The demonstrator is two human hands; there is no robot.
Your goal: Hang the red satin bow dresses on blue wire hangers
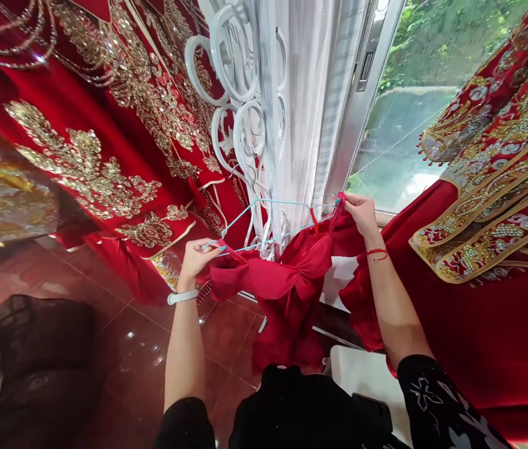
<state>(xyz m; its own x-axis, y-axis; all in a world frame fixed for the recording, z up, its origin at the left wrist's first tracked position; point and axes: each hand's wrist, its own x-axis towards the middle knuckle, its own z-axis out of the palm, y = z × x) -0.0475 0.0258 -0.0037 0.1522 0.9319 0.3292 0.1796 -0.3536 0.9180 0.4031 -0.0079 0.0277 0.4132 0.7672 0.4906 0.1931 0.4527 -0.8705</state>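
A red dress (278, 280) with a gathered bodice hangs in front of me on a thin light-blue hanger (240, 216). At the dress's left shoulder, my left hand (197, 259) is closed, pinching the strap and the end of the hanger together. My right hand (359, 209) pinches the other red strap at the hanger's right end. Between my hands the bodice is spread wide, and its skirt falls below toward the floor. The hanger's peak rises beside a white scrolled metal stand (240, 118); whether its hook rests on the stand, I cannot tell.
Red garments with gold beading (105, 168) hang close on the left. More embroidered red garments (493, 187) hang on the right, beside a window (414, 125). A white stool or seat (362, 368) stands low at right with a dark phone-like object (372, 408). Dark fabric (44, 368) lies lower left.
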